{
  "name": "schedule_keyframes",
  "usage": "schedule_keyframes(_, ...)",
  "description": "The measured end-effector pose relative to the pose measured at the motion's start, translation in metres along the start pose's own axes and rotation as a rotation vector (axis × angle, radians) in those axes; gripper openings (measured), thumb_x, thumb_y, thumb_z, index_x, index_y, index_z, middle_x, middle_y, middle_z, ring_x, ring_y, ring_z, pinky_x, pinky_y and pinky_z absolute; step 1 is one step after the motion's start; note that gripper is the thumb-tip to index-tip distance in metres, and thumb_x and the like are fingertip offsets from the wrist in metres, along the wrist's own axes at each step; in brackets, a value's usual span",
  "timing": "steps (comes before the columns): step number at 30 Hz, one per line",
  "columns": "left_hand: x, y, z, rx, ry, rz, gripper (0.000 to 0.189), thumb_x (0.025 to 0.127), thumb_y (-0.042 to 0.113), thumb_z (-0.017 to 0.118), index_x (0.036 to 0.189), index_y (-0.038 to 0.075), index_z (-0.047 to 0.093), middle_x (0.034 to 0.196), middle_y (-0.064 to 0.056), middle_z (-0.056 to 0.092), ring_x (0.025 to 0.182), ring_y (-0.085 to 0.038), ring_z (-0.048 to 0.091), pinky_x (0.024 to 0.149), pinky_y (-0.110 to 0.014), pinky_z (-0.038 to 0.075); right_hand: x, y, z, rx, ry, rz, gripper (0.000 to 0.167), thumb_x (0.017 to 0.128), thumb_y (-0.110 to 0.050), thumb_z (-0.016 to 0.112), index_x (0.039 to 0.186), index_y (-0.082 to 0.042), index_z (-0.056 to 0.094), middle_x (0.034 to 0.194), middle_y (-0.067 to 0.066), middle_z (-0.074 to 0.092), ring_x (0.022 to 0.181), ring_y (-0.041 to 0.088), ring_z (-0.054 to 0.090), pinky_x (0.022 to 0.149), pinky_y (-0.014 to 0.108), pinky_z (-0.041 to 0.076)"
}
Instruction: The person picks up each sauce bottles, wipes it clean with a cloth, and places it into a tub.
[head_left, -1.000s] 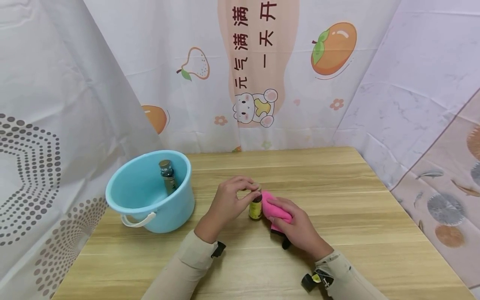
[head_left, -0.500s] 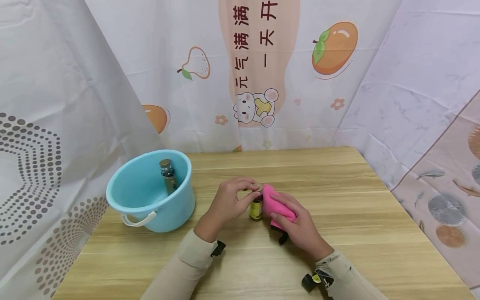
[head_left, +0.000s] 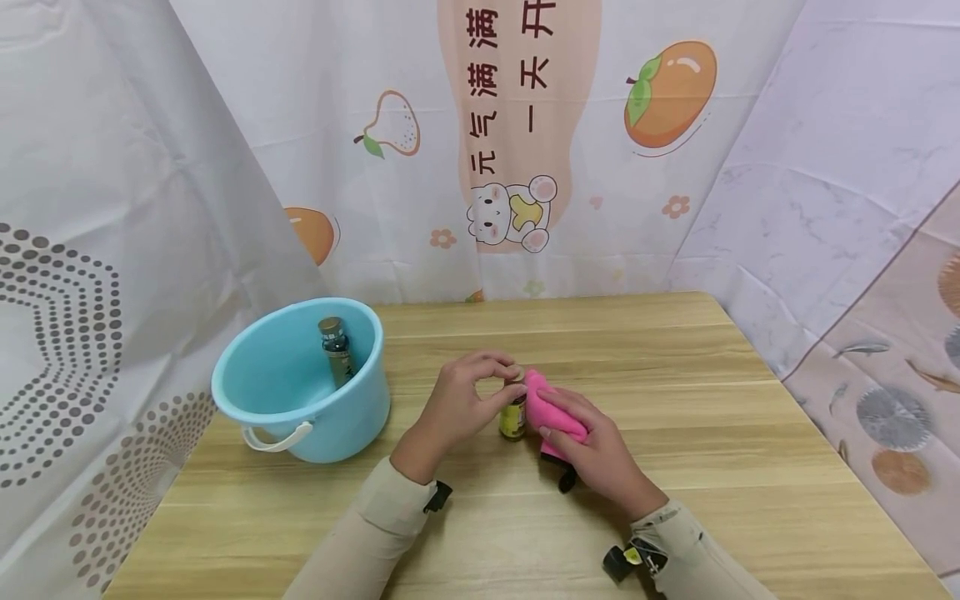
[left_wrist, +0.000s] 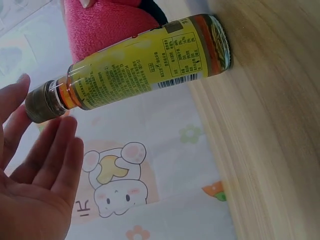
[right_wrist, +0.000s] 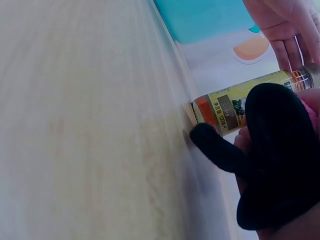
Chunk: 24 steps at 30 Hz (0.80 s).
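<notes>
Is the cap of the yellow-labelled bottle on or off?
On: the left wrist view shows the cap seated on the bottle, held by the left hand.

A pale wood-grain surface (head_left: 750,467) stands before a white cloth (head_left: 300,108) — printed with orange fruit (head_left: 670,96), a cartoon animal (head_left: 510,214) and dark characters (head_left: 482,79) — between a grey-dotted sheet (head_left: 67,167) at left and a creased, marbled sheet (head_left: 810,208) at right.
</notes>
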<state>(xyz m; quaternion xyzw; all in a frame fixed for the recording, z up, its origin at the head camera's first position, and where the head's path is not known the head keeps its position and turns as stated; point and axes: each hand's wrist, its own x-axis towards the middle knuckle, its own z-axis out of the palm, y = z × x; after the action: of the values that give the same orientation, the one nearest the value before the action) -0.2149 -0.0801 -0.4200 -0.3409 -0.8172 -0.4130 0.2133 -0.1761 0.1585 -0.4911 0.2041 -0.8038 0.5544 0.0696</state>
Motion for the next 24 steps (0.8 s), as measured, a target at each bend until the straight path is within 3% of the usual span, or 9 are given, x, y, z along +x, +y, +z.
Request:
schedule_keyframes(12, -0.0019, -0.0026, 0.0062, 0.042, 0.066, 0.031, 0.015, 0.090, 0.022, 0.083, 0.101, 0.011, 0.080, 0.104, 0.002, 0.073, 0.098, -0.012, 0.070, 0.088, -0.026, 0.060, -0.0006, 0.0016, -0.0006, -0.048, -0.042, 0.042, 0.048, 0.097, -0.026, 0.075, 0.144, -0.030, 0.062, 0.150, 0.004, 0.056, 0.131, 0.026, 0.058, 0.101, 0.028, 0.054)
schedule_keyframes(17, -0.0032, -0.0025, 0.0081, 0.062, 0.077, -0.013, 0.023, 0.090, 0.022, 0.084, 0.107, 0.010, 0.073, 0.101, 0.000, 0.074, 0.091, -0.013, 0.072, 0.082, -0.024, 0.062, -0.0008, 0.0008, -0.0003, -0.050, -0.065, 0.105, 0.049, 0.097, -0.029, 0.075, 0.144, -0.034, 0.061, 0.151, 0.001, 0.055, 0.131, 0.022, 0.059, 0.101, 0.030, 0.054)
schedule_keyframes(24, -0.0022, -0.0008, 0.0058, 0.025, 0.062, -0.097, 0.036, 0.089, 0.024, 0.085, 0.113, 0.005, 0.067, 0.101, -0.001, 0.074, 0.090, -0.016, 0.074, 0.082, -0.024, 0.062, -0.0004, 0.0017, 0.0004, -0.070, -0.074, 0.141, 0.048, 0.097, -0.030, 0.076, 0.142, -0.038, 0.062, 0.151, 0.000, 0.055, 0.134, 0.022, 0.057, 0.104, 0.034, 0.053)
